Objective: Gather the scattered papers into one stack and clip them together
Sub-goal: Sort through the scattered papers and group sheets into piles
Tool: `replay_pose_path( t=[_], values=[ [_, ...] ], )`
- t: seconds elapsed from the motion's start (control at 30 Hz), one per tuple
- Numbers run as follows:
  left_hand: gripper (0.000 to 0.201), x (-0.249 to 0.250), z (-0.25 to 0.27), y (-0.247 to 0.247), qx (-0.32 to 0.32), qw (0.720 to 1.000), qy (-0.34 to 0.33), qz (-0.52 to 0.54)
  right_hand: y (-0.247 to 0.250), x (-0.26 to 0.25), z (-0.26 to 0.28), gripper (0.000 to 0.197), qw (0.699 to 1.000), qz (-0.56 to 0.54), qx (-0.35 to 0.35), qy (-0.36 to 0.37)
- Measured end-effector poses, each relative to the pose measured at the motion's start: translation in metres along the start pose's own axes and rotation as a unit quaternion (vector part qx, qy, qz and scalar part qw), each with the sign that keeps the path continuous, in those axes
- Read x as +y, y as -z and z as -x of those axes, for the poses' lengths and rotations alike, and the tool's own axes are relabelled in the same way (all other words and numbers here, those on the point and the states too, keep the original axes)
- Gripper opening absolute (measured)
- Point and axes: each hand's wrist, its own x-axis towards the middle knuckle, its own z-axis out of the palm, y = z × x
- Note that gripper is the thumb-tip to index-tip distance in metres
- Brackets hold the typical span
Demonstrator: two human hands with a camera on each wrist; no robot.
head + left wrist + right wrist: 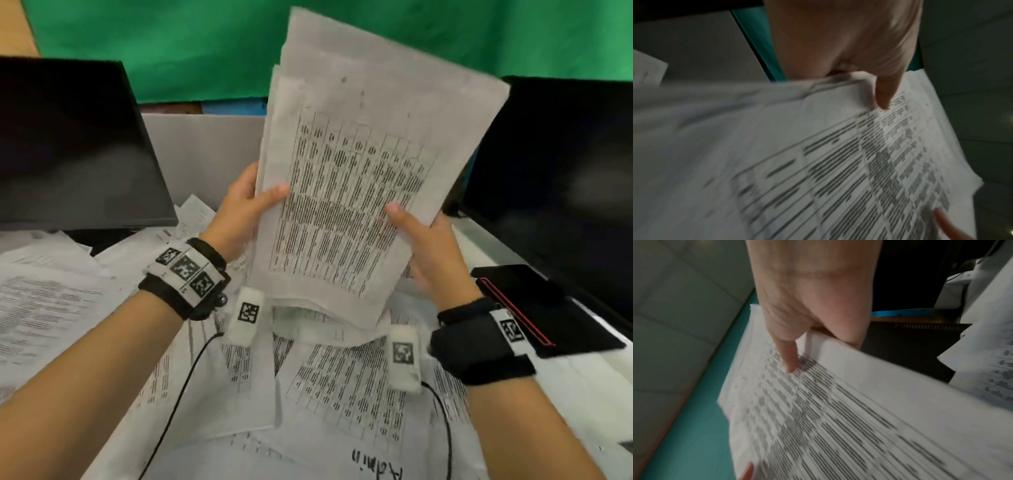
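Note:
A thick bundle of printed sheets (pixel 359 178) stands nearly upright above the desk, its top sheet covered in a table of dark text. My left hand (pixel 246 202) grips its left edge, thumb on the front, fingers behind. My right hand (pixel 421 240) grips the right edge the same way. In the left wrist view the bundle (pixel 818 162) fills the frame under my left hand (pixel 869 73). In the right wrist view my right hand (pixel 801 331) pinches the bundle (pixel 838 418). The bundle's lower edge hangs just above loose papers (pixel 325 383) on the desk. No clip is in view.
More loose sheets (pixel 51 301) cover the desk at the left. A dark monitor (pixel 75 144) stands at the back left and another (pixel 565 178) at the right. A black notebook with a red line (pixel 534 308) lies at the right. Cables run from both wrists.

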Motion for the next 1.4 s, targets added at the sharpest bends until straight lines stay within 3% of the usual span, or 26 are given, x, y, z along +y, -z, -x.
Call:
replay_pose_path(
  t=[0.07,0.2,0.3,0.4,0.43,0.5,0.57,0.63,0.73,0.8,0.87,0.9,0.97,1.07,1.17,1.2,1.27,1.33,1.4],
  values=[
    [0.023,0.000,0.014,0.005,-0.026,0.999,0.043,0.006,-0.002,0.000,0.013,0.067,0.999,0.008,-0.024,-0.028],
    [0.027,-0.010,0.047,0.000,-0.072,0.987,0.127,-0.068,-0.020,0.009,0.040,0.053,0.995,0.065,-0.066,-0.033],
    [0.046,-0.004,0.050,-0.013,0.000,0.992,0.081,-0.096,-0.037,-0.003,0.041,0.044,0.998,0.051,-0.028,-0.006],
    [0.057,-0.001,0.038,-0.012,0.064,0.993,0.103,-0.014,-0.039,-0.018,0.034,0.030,0.999,0.025,-0.032,0.005],
    [0.066,-0.007,0.036,-0.009,0.046,0.990,0.135,-0.010,-0.034,-0.014,0.030,0.028,0.999,0.025,-0.037,-0.011],
    [0.077,-0.024,0.042,-0.001,-0.035,0.967,0.226,-0.111,-0.015,0.008,0.023,0.035,0.993,0.072,-0.049,-0.081],
    [0.065,-0.043,0.055,0.003,-0.079,0.935,0.270,-0.217,0.007,0.039,0.022,0.052,0.976,0.151,-0.037,-0.150],
    [0.049,-0.056,0.062,0.008,-0.010,0.947,0.248,-0.203,0.029,0.074,0.020,0.062,0.952,0.218,0.022,-0.214],
    [0.036,-0.056,0.064,0.018,0.105,0.964,0.244,-0.029,0.043,0.108,0.023,0.066,0.915,0.277,0.059,-0.288],
    [0.038,-0.059,0.065,0.022,0.140,0.945,0.294,0.016,0.042,0.115,0.026,0.042,0.908,0.287,0.057,-0.300],
    [0.036,-0.062,0.066,0.019,0.134,0.940,0.314,-0.012,0.032,0.108,0.033,0.015,0.909,0.251,0.033,-0.331],
    [0.039,-0.065,0.066,0.018,0.117,0.941,0.315,-0.030,0.030,0.105,0.035,0.012,0.912,0.243,0.016,-0.330],
    [0.050,-0.072,0.063,0.017,0.105,0.933,0.339,-0.058,0.030,0.102,0.038,0.032,0.924,0.238,0.003,-0.298],
    [0.040,-0.102,0.053,0.024,0.068,0.921,0.381,-0.039,0.036,0.092,0.054,0.036,0.955,0.174,0.003,-0.238],
    [0.070,-0.112,0.052,0.015,0.022,0.917,0.399,-0.014,0.049,0.077,0.071,0.030,0.973,0.145,-0.043,-0.177],
    [0.066,-0.110,0.055,0.007,0.015,0.916,0.401,0.000,0.054,0.073,0.074,0.030,0.973,0.141,-0.062,-0.174],
    [0.037,-0.078,0.072,-0.022,0.020,0.925,0.379,0.030,0.064,0.067,0.078,0.033,0.967,0.133,-0.095,-0.194],
    [0.033,-0.071,0.079,-0.038,0.035,0.927,0.370,0.041,0.077,0.065,0.078,0.027,0.965,0.159,-0.068,-0.200],
    [0.032,-0.079,0.081,-0.039,0.026,0.924,0.378,0.046,0.095,0.067,0.077,0.035,0.952,0.223,0.044,-0.208]
  ],
)
